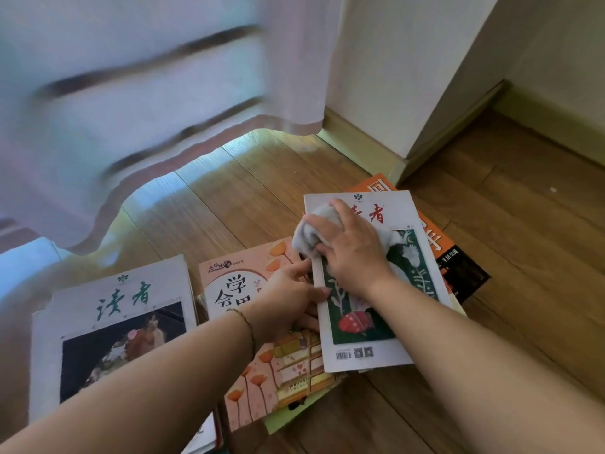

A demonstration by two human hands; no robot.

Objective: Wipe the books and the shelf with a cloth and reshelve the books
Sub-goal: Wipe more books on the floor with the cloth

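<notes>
Where the wooden floor point(262, 178) meets the white wall corner point(386, 77), several magazines and books lie spread out. The right hand point(352, 249) lies palm down on a grey cloth point(307, 232), fingers spread and fairly straight, pressing the cloth against the cover of a white magazine with a green illustrated panel point(422, 276). The cloth is bunched, and shows at the fingertips and at the right of the hand. The left hand point(288, 296) grips the left edge of this same magazine, thumb on top of the cover, the remaining fingers partly hidden beneath it. A thin bracelet point(247, 326) sits on the left wrist.

The magazine lies on top of an orange-covered magazine point(458, 257) and overlaps the right part of a pink book with orange flowers point(262, 381). Left of the pink book lies a stack topped by a white magazine with a dark photograph point(108, 322). A pale green sheet point(278, 422) shows beneath the pink book.

A sheer white curtain point(131, 93) hangs at upper left, blurred, its hem reaching the floor. A skirting board point(357, 145) runs along the wall base.
</notes>
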